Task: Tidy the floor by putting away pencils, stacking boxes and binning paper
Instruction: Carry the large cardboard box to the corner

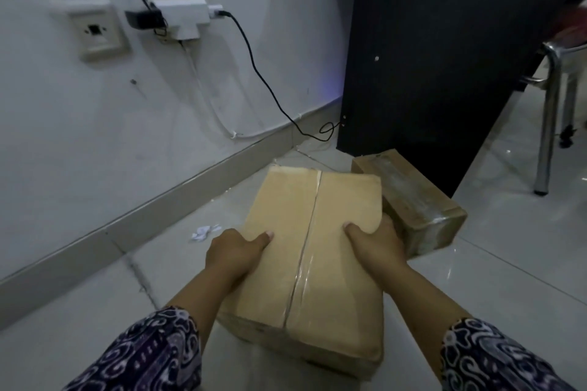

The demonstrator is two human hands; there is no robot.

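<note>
A large taped cardboard box (pixel 314 251) fills the middle of the view, over the tiled floor. My left hand (pixel 233 252) grips its left side with the thumb on top. My right hand (pixel 378 243) grips its right side the same way. A smaller taped cardboard box (pixel 409 197) lies on the floor just to the right, close to the large box's far right corner. Scraps of white torn paper (pixel 203 232) lie on the floor to the left, near the wall. No pencils are in view.
A white wall with a socket, plug adapter (pixel 182 14) and trailing black cable (pixel 263 79) runs along the left. A tall black panel (pixel 428 57) stands behind the boxes. A metal chair leg (pixel 546 136) stands at right.
</note>
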